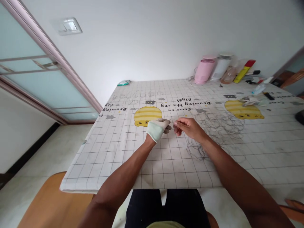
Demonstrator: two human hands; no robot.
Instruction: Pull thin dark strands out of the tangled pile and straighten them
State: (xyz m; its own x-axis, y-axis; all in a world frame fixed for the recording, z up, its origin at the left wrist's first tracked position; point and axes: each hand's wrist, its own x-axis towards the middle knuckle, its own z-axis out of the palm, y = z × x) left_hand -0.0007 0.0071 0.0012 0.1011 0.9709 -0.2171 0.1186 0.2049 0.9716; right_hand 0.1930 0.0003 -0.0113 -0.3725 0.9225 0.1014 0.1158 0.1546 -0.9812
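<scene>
My left hand, in a pale glove, is over the middle of the table beside a printed yellow bear. Its fingers are pinched together, and what they hold, if anything, is too small to name. Close on its right, my bare right hand has thumb and forefinger pressed together, also on something too fine to make out. A small gap separates the two hands. Loose tangled loops of thin dark wire or thread lie on the checked tablecloth to the right, partly beside my right forearm.
Against the wall stand a pink cylinder, a white cylinder, a clear bottle and a yellow-red container. A crumpled cloth or glove lies at the right. A green-white packet sits at the back left corner.
</scene>
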